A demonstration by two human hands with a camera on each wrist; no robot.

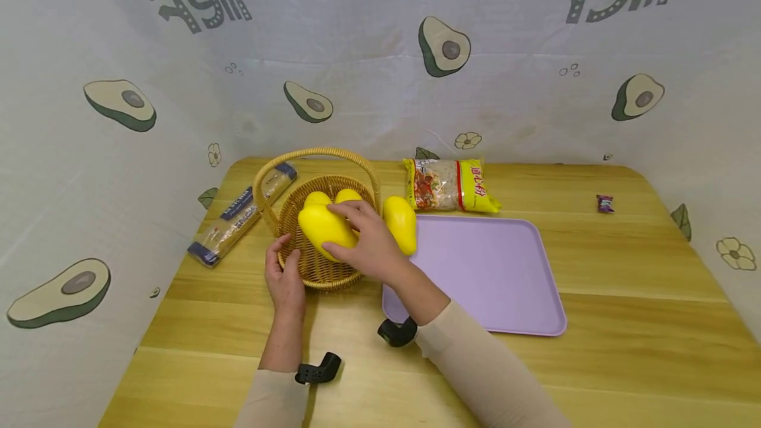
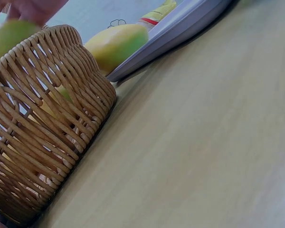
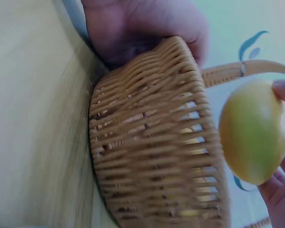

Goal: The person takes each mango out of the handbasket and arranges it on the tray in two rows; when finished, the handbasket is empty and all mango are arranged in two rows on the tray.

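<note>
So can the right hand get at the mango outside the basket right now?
Probably not until freed: the right hand grips another mango over the basket, though the outside mango lies close by, uncovered.

The basket (image 3: 152, 137) is rough, ridged wicker — the mangoes (image 1: 324, 224) smooth and faintly glossy. The tray (image 1: 481, 276) looks like smooth, matt plastic — the tabletop (image 1: 624, 296) like wood.

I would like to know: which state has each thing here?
Left hand: gripping the basket
Right hand: holding a mango
Held mango: above the basket
Basket: upright, handle up, two mangoes inside
Outer mango: outside the basket
Tray: flat
Yellow-ended bag: filled, lying down
Long packet: lying down
Small purple packet: lying down
</note>
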